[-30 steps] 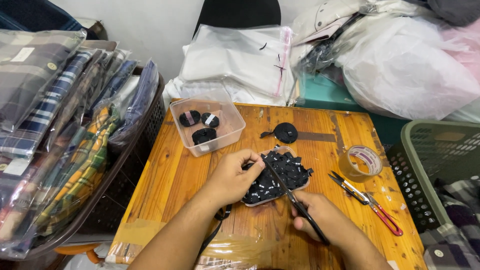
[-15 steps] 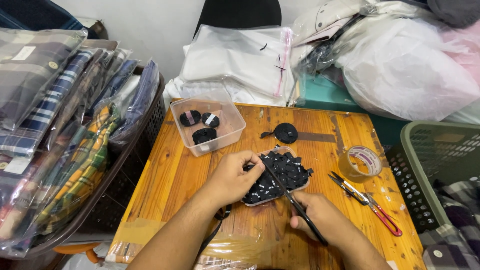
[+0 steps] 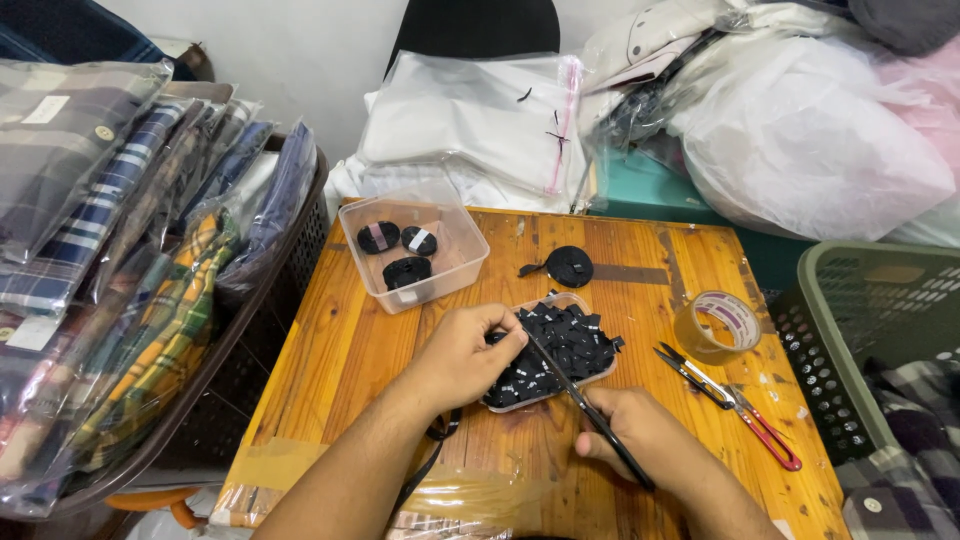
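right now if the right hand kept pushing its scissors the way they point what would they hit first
Probably the left hand: the black scissors in the right hand aim up-left, tips already at its fingers above the tray of black pieces.

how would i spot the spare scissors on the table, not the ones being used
Start at the wooden table and go to its right side, next to the green basket. Just below the roll of clear tape lie the spare scissors, flat and untouched. Their red handles set them apart from the black scissors in the right hand.
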